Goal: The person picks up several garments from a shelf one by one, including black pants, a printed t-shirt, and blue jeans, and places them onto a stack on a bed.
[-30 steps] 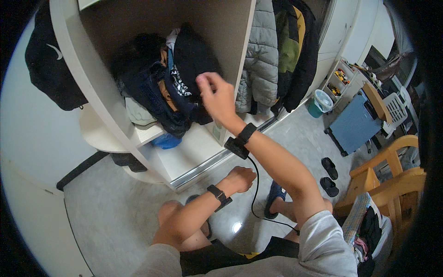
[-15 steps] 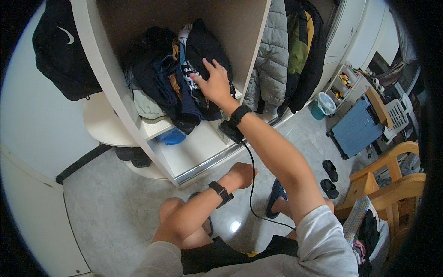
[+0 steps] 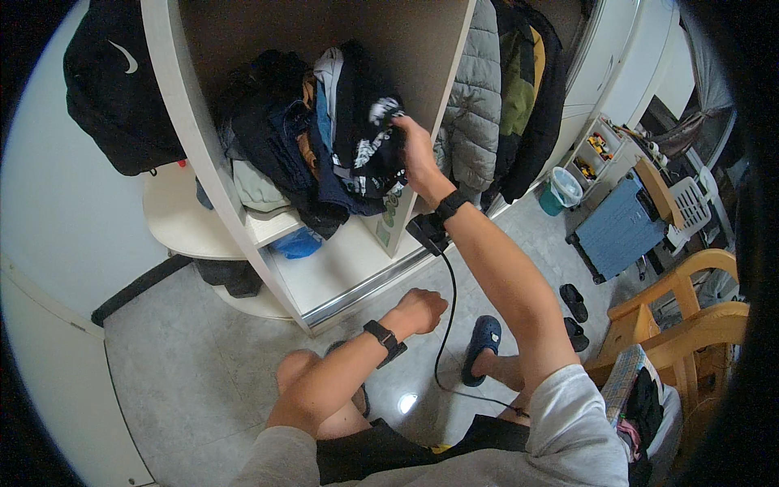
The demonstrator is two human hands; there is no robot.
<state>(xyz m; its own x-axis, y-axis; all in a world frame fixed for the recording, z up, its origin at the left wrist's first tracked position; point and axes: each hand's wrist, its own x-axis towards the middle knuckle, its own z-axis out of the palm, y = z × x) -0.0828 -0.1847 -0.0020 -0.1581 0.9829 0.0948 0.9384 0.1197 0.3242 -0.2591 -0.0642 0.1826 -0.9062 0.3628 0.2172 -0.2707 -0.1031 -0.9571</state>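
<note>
Fingers of your right hand [image 3: 415,154] vanish into the black garment [image 3: 369,130] they grip, atop the clothes pile [image 3: 308,154] at upper centre. Your left hand [image 3: 422,310], fisted, holds nothing, mid-frame above the floor [image 3: 178,365].

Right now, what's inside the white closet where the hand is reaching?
A messy pile of dark clothes fills the white closet. The right hand grips a black printed garment. Whatever lies behind the pile is hidden.
</note>
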